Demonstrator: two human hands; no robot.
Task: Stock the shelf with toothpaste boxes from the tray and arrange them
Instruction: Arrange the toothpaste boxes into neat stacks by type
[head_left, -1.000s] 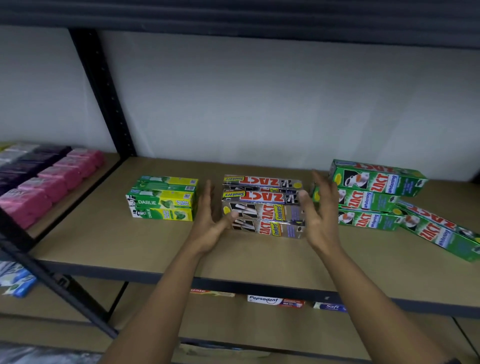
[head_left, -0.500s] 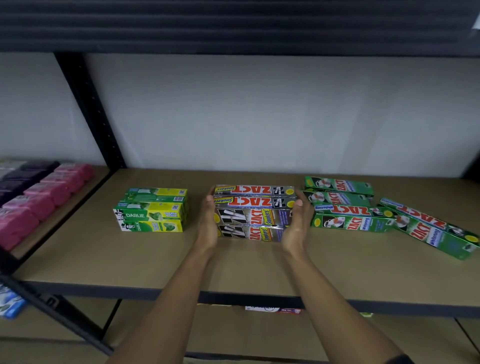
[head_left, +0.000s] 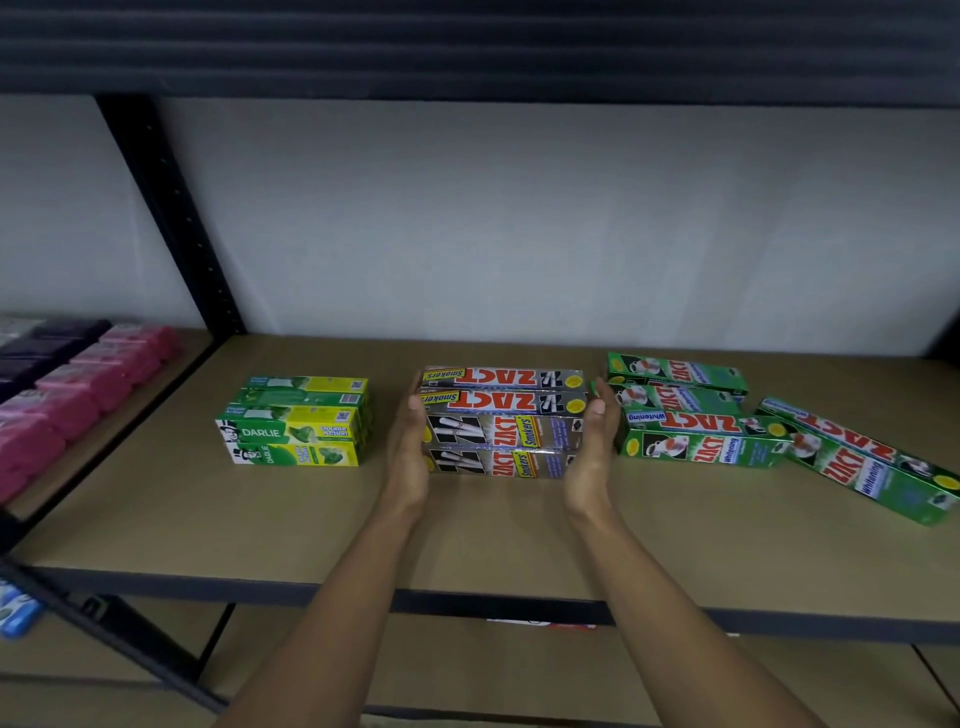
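A stack of silver Zact Smokers toothpaste boxes (head_left: 501, 421) sits mid-shelf on the brown shelf board (head_left: 467, 535). My left hand (head_left: 410, 452) presses flat against the stack's left end with straight fingers. My right hand (head_left: 592, 452) presses flat against its right end. To the left stands a neat stack of green-yellow Darlie boxes (head_left: 296, 421). To the right lie green Zact Whitening boxes (head_left: 685, 415), loosely piled, and one more green box (head_left: 862, 462) lies askew at the far right. No tray is in view.
Pink and dark purple packs (head_left: 78, 389) fill the neighbouring shelf bay on the left, behind a black upright post (head_left: 171, 208). A lower shelf (head_left: 519, 675) shows a few items at its back edge. A blue pack (head_left: 15, 613) sits at the lower left.
My hands came together from apart and now press both ends of the silver Zact stack, squaring it. The view has tilted up slightly.
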